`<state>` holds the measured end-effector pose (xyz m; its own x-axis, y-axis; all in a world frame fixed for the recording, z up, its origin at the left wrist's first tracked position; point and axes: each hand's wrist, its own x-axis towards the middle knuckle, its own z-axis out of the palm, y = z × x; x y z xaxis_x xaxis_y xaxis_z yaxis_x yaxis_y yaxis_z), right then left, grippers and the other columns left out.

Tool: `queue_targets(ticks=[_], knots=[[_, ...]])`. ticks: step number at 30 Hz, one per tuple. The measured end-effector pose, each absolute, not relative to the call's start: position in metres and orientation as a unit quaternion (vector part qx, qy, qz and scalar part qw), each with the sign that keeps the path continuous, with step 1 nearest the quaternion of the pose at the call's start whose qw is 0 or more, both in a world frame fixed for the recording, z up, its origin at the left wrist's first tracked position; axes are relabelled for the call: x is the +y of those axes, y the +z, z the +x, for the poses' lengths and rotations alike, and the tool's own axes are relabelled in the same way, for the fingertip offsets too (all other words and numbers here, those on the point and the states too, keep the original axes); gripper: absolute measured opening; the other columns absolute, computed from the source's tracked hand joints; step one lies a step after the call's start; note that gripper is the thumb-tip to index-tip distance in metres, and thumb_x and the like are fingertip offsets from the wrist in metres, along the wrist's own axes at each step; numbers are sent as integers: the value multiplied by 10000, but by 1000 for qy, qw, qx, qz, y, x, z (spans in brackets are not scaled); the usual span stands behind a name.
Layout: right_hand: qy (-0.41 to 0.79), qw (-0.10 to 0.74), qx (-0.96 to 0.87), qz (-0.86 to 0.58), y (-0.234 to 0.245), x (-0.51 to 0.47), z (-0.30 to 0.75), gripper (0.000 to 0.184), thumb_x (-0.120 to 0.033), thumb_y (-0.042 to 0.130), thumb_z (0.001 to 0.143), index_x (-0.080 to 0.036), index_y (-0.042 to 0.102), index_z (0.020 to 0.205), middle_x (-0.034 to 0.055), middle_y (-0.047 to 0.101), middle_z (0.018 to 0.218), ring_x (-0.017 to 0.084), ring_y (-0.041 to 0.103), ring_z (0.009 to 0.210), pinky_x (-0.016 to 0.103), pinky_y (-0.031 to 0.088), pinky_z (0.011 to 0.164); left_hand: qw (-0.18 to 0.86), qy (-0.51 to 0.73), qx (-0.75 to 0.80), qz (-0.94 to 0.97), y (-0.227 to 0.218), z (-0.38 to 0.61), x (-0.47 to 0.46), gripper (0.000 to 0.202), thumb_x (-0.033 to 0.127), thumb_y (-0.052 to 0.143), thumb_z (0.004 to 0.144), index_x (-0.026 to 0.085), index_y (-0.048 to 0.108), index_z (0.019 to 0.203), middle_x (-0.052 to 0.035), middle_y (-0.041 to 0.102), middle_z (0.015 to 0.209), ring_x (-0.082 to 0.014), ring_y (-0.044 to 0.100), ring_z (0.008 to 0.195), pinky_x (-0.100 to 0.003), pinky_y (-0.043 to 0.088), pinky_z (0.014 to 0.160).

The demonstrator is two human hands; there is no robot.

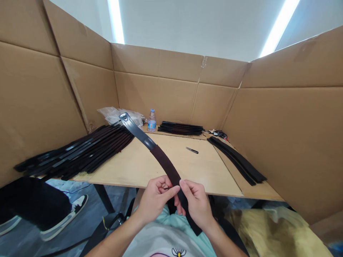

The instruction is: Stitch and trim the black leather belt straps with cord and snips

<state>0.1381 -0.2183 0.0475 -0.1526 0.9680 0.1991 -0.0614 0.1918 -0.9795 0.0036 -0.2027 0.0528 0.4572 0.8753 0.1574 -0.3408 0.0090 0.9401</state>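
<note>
The [163,162] leather strap arcs up from my hands and out over the table, its far end reaching towards the plastic bag. I can't tell whether that end touches anything. Its tail drops past my right hand towards my lap. The strap feels like it would be light and flexible, yet it has enough body to hold a long, shallow bow. The napped brown face should give my fingers good purchase, while the glossy black stretch near the punched end looks slicker, so the brown part is the safer place to pinch.

My [157,200] left hand and [197,203] right hand are close together, both closed on the strap. Something small and dark sits at my left fingertips, but I can't make out what it is.

On the [150,167] wooden tabletop, a [192,150] folding knife lies near the middle. A [80,150] pile of dark straps sits to the left, a [180,127] bundle of black straps at the back, and a [235,159] row of black straps to the right. A [152,121] water bottle stands at the back, against [155,92] cardboard walls.
</note>
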Motion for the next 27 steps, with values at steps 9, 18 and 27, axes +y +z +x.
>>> queue_targets(ticks=[9, 18, 27], knots=[[501, 511, -581, -387, 45, -217, 140, 561, -593, 432, 896, -136, 571, 603, 6, 534, 418, 79, 452, 317, 169, 323, 321, 609, 481, 298, 556, 48, 2, -199, 319, 388, 641, 790, 190, 442, 640, -5, 631, 485, -160, 612, 438, -239, 413, 462], [514, 527, -549, -396, 46, -214, 138, 519, -564, 524, 863, -126, 569, 588, -5, 517, 405, 63, 414, 295, 158, 293, 309, 602, 474, 323, 555, 57, 1, -199, 289, 373, 676, 748, 161, 518, 630, -3, 626, 485, -119, 567, 431, -204, 363, 433], [607, 540, -512, -278, 45, -215, 144, 373, -435, 578, 873, -99, 725, 807, 90, 649, 696, 108, 522, 523, 208, 391, 467, 662, 488, 263, 505, 55, -2, -195, 292, 320, 727, 727, 156, 498, 653, 2, 620, 527, -200, 654, 495, -296, 503, 516]])
